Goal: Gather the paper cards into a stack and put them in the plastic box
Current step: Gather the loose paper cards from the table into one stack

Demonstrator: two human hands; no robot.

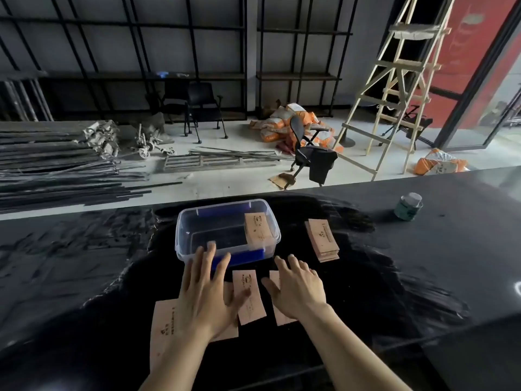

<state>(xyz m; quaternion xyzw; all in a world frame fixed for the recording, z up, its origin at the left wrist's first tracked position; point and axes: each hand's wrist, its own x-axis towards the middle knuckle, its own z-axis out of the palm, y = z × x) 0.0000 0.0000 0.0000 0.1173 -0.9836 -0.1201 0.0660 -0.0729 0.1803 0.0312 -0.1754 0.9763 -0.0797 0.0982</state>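
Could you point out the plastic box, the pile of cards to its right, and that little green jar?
plastic box (pixel 184 221): head view, its clear left wall.
pile of cards (pixel 322 239): head view, middle of the top card.
green jar (pixel 407 208): head view, its side below the lid.

A long black table runs across the front. Behind it the floor is pale and messy, with metal rods, black chairs, orange bags and a wooden ladder. Black shelves line the grey wall.
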